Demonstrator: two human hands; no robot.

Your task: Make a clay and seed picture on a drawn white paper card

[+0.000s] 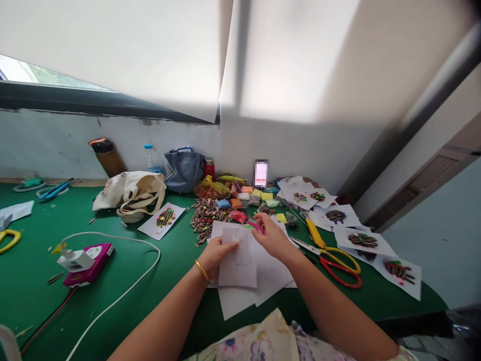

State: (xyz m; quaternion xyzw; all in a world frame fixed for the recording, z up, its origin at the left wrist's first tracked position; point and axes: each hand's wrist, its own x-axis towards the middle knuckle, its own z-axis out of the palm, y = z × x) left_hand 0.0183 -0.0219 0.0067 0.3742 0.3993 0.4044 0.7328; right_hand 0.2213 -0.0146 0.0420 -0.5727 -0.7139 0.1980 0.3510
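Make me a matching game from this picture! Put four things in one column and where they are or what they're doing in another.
Things:
1. Left hand
2. Right hand
3. Striped sunflower seeds
4. Red-handled scissors

Where or what:
A. Pinching something pink
B. Holding a small sheet of paper
C. Lying by yellow-handled scissors
D. Heaped on the green table

Right pairs: 1-B, 2-A, 3-D, 4-C
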